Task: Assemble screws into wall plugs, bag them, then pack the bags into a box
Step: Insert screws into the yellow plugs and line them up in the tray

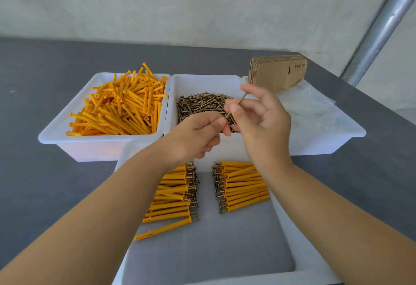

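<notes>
Two hands over screw tray (202, 80), mid counter (45, 183). Right hand (265, 125) pinches single screw (236, 107) between thumb and forefinger, other fingers fanned loose, probably lining it up. Left hand (200, 136) curled, fingertips at screw's lower tip; whether it hides plug, can't tell. Loose plugs (121, 107) far left, handy. Finished sets (243, 185) in near tray (286, 228), two neat stacks, bagging not started imo.

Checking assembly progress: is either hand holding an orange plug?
No, the right hand and left hand pinch only a screw above the screw bin.
</notes>
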Available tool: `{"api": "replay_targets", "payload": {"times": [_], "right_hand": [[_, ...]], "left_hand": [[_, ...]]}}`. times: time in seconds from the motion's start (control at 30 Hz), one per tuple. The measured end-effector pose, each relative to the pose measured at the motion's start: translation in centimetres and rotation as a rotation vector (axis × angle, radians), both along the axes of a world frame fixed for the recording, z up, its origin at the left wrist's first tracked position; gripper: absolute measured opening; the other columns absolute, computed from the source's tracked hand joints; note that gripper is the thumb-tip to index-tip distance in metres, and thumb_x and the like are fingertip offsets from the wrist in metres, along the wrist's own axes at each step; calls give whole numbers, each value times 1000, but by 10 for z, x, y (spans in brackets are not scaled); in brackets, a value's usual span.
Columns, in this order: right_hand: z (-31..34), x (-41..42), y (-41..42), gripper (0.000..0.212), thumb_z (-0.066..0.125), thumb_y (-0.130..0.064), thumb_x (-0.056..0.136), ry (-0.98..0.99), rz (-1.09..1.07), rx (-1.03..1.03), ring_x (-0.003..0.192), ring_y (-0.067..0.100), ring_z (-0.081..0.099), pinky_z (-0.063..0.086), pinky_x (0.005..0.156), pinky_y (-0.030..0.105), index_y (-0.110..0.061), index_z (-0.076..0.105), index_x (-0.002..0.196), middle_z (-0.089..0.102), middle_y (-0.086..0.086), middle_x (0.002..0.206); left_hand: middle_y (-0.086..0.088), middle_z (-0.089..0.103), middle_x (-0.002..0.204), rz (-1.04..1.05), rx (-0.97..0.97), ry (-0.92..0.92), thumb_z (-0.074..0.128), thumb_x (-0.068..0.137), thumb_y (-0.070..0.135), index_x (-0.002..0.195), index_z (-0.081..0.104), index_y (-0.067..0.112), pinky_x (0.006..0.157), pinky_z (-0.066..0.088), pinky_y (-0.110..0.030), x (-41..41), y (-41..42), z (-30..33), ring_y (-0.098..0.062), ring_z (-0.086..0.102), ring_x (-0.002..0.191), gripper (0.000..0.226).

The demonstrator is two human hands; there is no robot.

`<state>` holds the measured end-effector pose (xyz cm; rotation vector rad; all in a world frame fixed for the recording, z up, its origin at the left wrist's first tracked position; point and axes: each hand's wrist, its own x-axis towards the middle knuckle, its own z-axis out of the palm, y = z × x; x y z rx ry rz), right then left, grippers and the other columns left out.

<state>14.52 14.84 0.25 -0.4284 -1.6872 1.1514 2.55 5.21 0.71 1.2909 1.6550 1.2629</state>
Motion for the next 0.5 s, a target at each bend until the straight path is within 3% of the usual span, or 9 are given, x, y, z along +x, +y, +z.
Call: {"api": "replay_targets", "payload": {"times": [0.07,0.17,0.23,0.33,0.43,0.5], "right_hand": [[-2,0,3,19,66,-16,93,-46,-34,74,98,8,67,59,80,41,-17,70,112,72,-3,104],[-5,0,4,17,72,-22,89,-211,-35,200,88,3,63,51,70,15,-18,75,105,68,-9,98],[-8,-2,4,19,77,-22,84,-279,1,228,78,5,62,47,66,13,-19,73,103,68,-12,87],[-10,-2,4,14,80,-20,81,-330,51,288,68,9,59,42,61,11,-17,70,90,64,-11,75],[-11,-1,4,11,78,-19,81,-463,144,332,65,10,56,44,58,16,-21,71,89,65,-14,75],[-13,-1,2,12,76,-17,84,-566,209,350,65,6,56,47,60,17,-25,74,93,67,-16,78]], "left_hand": [[-2,40,68,66,16,-24,38,107,27,95,66,6,51,24,-27,-2,-2,3,-10,30,53,36],[0,44,65,138,17,-39,40,105,22,79,64,8,54,28,-30,-5,-5,8,-14,35,56,38],[-2,44,60,172,-7,-6,40,101,22,76,59,5,54,31,-31,-7,-6,10,-14,37,54,36],[-11,51,59,228,-36,89,34,103,30,79,68,1,54,37,-30,-10,-6,10,-18,42,54,51],[-14,60,58,249,-82,190,30,106,33,81,73,7,48,42,-26,-16,-8,8,-18,51,50,56],[-11,67,62,292,-94,257,33,106,36,82,73,9,55,49,-28,-20,-9,7,-21,64,56,54]]}}
